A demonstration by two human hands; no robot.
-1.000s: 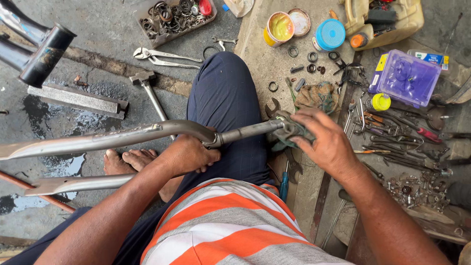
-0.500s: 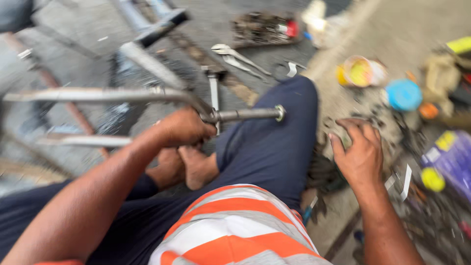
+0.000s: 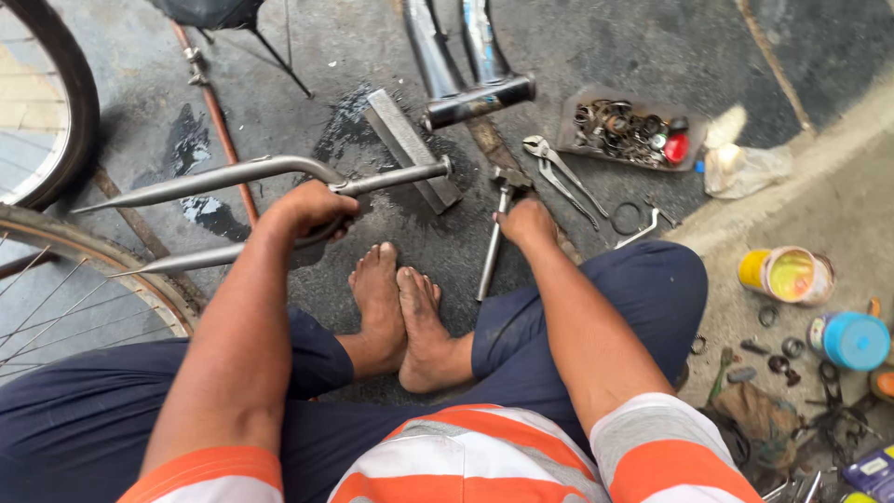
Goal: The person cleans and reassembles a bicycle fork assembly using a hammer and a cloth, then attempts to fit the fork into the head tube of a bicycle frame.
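My left hand [image 3: 307, 210] grips a bare metal bicycle fork [image 3: 233, 175] at its crown, blades pointing left and the steerer tube pointing right over the floor. My right hand [image 3: 526, 224] reaches forward and closes on the handle of a hammer [image 3: 494, 233] that lies on the dark floor, its head toward the far side. My bare feet [image 3: 402, 312] rest between the two arms.
A flat metal bar [image 3: 410, 149] lies beyond the fork. Pliers [image 3: 559, 172] and a tray of small parts [image 3: 629, 130] sit at the upper right. A bicycle frame tube [image 3: 466, 65] comes down from the top, wheels [image 3: 65, 251] at left, and tins [image 3: 787, 275] and a blue-lidded jar [image 3: 852, 340] at right.
The view swung left, away from the tool pile. My right hand left the fork's steerer end and went forward onto the hammer. The left hand kept hold of the fork.
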